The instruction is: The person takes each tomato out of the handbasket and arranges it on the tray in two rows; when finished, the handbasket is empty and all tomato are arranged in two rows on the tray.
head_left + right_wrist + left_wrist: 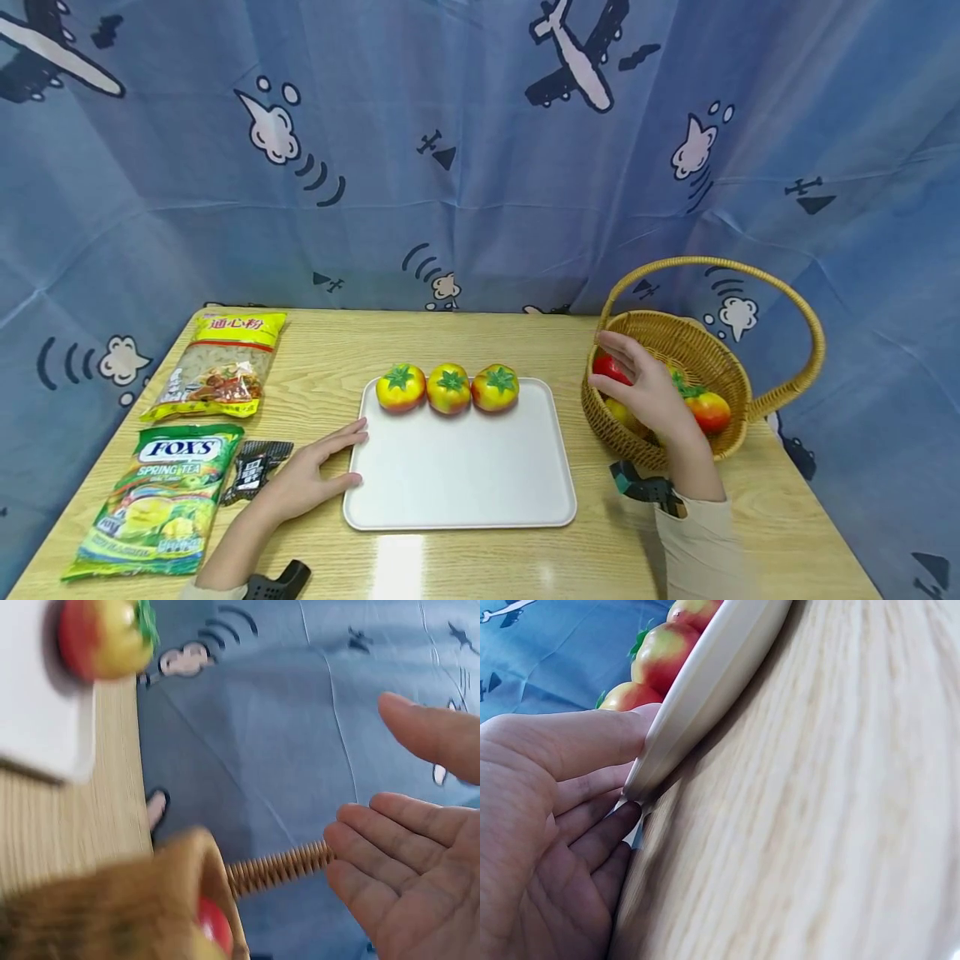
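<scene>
White tray (465, 475): flat on the surface (337, 350); the left hand (303, 479) touches its left edge, fingers spread, so a careless push could skew it.
Three fruits (449, 389): lined up along the tray's far edge; being round, they might roll if jolted.
Right hand (647, 393): fingers wide, holding nothing; catching the handle (810, 333) could tip the fruit-filled basket (602, 417).

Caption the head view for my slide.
Three fruits on a white tray, left hand touching its edge, right hand above a wicker basket.
</scene>
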`<state>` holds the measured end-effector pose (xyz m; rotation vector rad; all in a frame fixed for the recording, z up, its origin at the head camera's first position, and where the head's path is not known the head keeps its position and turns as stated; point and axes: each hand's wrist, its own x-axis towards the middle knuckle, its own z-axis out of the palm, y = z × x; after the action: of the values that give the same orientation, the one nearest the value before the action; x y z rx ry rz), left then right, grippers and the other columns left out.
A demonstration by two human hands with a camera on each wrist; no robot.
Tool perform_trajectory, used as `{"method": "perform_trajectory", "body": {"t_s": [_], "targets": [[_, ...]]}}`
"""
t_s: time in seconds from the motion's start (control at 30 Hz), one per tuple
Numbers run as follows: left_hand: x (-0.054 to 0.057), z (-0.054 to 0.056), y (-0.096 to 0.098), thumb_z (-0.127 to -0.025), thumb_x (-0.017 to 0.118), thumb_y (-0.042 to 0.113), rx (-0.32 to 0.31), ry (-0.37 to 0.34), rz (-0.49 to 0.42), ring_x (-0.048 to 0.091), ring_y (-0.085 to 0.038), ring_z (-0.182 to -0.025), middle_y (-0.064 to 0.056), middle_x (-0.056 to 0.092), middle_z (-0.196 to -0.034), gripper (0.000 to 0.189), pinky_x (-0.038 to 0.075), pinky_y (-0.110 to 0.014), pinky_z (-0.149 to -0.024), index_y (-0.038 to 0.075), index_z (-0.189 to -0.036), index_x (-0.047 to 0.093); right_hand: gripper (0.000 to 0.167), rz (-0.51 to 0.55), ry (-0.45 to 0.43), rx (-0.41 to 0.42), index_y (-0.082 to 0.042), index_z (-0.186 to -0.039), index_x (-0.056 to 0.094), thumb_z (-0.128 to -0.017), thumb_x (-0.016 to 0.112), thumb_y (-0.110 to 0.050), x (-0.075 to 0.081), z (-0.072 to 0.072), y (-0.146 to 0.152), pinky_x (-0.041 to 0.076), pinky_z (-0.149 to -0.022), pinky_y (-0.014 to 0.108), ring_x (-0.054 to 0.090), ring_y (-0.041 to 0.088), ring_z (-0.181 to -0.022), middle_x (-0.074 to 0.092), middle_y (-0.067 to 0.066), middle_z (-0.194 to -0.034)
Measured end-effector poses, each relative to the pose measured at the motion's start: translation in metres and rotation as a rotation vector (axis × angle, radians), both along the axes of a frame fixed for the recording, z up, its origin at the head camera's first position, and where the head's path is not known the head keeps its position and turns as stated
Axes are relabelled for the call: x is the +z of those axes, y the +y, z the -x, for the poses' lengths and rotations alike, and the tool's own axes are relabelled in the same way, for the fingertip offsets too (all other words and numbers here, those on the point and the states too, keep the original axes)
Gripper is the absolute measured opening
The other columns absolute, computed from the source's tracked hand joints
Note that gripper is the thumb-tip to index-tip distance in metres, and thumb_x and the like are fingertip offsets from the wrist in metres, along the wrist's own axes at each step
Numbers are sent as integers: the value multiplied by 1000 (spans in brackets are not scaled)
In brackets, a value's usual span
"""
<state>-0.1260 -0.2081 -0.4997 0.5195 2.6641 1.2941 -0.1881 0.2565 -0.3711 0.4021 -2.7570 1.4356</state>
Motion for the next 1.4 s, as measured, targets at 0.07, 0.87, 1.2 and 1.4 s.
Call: {"method": "perform_trajectory", "body": {"t_s": [0.07, 0.87, 1.2, 1.4], "targets": [[0, 0, 0, -83, 71, 38, -1, 2, 0, 32, -28, -140, 3, 38, -151, 59, 31, -53, -109, 18, -136, 53, 66, -17, 1, -19, -2, -143, 36, -88, 68, -20, 4, -1, 11, 33, -111, 27, 37, 35, -136, 40, 19, -146], [0, 0, 0, -83, 70, 38, -2, -16, -20, 30, -29, -141, 2, 36, -152, 59, 29, -54, -111, 18, -136, 53, 85, -342, -168, -106, 9, -147, 19, -91, 63, -38, 15, 13, 117, 32, -103, 63, 29, 52, -132, 28, 33, -148], [1, 0, 1, -84, 70, 38, -4, -15, -17, 31, -29, -141, 2, 37, -152, 59, 30, -54, -110, 19, -137, 53, 80, -459, -225, -63, 18, -139, 25, -90, 64, -32, 13, 20, 128, 35, -100, 63, 33, 55, -127, 32, 41, -140], [1, 0, 1, -83, 71, 37, -2, -11, -17, 31, -29, -140, 2, 37, -151, 59, 30, -54, -110, 18, -136, 53, 79, -557, -251, -29, 23, -134, 30, -89, 64, -31, 11, 25, 133, 38, -96, 63, 40, 57, -119, 39, 44, -131]]}}
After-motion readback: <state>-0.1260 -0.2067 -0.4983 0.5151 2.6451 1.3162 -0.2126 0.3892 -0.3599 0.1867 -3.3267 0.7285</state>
